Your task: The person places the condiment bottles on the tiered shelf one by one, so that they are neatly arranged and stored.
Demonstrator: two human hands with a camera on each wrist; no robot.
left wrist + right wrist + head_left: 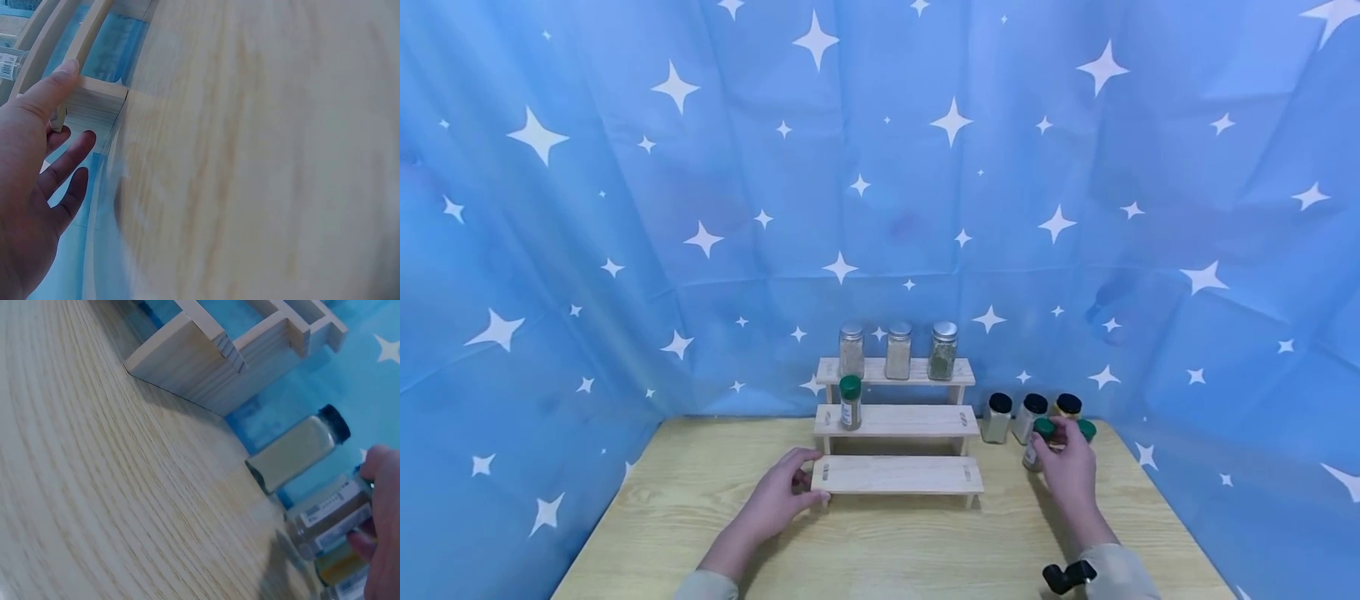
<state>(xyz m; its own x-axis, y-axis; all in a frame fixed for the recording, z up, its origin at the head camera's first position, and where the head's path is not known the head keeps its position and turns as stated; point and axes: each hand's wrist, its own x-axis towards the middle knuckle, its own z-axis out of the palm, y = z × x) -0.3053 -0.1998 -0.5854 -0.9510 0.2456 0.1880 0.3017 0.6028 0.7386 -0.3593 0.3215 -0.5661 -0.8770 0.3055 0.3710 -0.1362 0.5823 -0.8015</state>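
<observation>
A three-step wooden rack (897, 473) stands in the middle of the table. My left hand (775, 500) holds the left end of its lowest step, the thumb (59, 84) on the front edge and the other fingers round the end. To the rack's right, my right hand (1070, 471) pinches a green-lidded spice jar (1032, 455) near its lid. In the right wrist view this spice jar (332, 515) shows a white label and brown contents, and leans in that view. Behind it are black-lidded jars (997, 419), and another green lid (1086, 430) shows beside the hand.
Three silver-lidded jars (898, 352) stand along the rack's top step. One green-lidded jar (850, 403) is at the left of the middle step. A blue curtain with white stars (887, 208) hangs behind and beside the wooden table (880, 554).
</observation>
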